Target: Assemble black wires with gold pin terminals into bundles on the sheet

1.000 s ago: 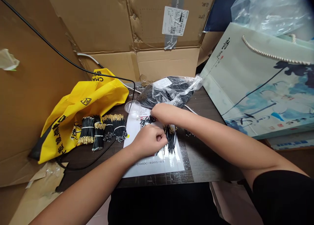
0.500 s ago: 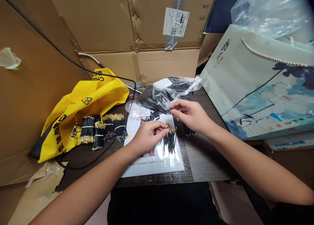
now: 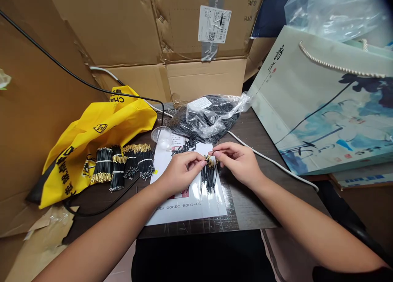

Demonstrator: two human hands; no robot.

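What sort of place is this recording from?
Probably a makeshift workbench, though whether home or workshop is unclear: banded bundles of gold-tipped black wires and a clear bag of dark pieces lie on a dark tabletop, with cardboard behind.

The wires near the hands are black with gold ends, the white-banded bundles black and gold, the sack yellow with black lettering, the paper bag pale with blue-and-purple flowers.

Loose black wires lie bunched, gold-tipped — short black tubes scattered farther back.
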